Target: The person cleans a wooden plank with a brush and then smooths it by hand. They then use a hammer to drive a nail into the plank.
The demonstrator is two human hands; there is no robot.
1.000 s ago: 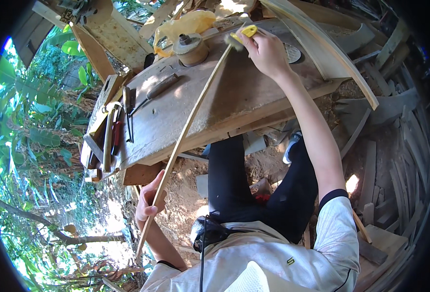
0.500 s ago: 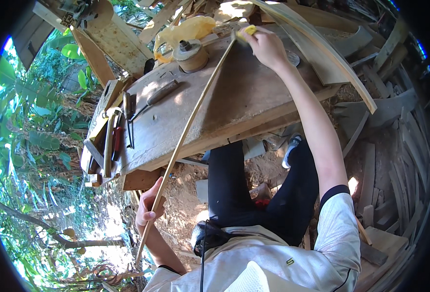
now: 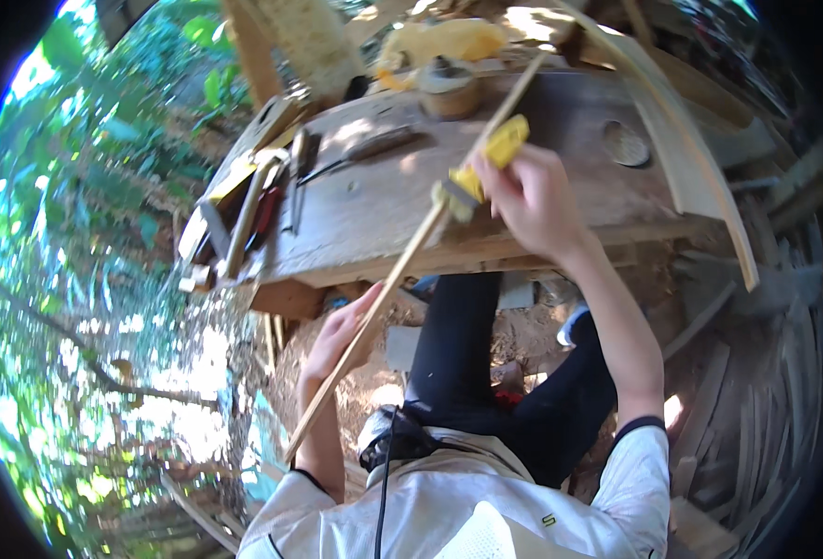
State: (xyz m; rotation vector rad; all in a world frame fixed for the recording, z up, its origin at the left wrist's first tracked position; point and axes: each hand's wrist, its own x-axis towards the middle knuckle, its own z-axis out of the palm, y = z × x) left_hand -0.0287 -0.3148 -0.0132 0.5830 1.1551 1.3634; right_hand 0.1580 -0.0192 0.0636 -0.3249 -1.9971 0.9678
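"What is the person working at?"
"A thick wooden bench (image 3: 351, 210) at 12 o'clock, its worn top dappled with sunlight. A round block (image 3: 449, 101) sits toward the far edge, a crumpled yellow bag (image 3: 453, 39) just behind it."
"Any tools lying there?"
"A wooden-handled tool (image 3: 384, 142) at 11 o'clock, its thin shaft pointing at a cluster of hand tools (image 3: 246, 224) near 10."
"And the wooden strip (image 3: 410, 253)?"
"It slants from 1 o'clock, over the bench, down to 7."
"The hands?"
"The right hand (image 3: 534, 200), at 2, is curled round a yellow-handled tool (image 3: 505, 142) whose head meets the strip. The left hand (image 3: 339, 333), at 8, has fingers mostly straight, the strip crossing it; I can't tell whether they close on it."
"Surroundings?"
"Leafy greenery (image 3: 85, 186) from 8 to 10, bare earth (image 3: 544, 291) below the bench, long timber offcuts (image 3: 756, 438) around 4."
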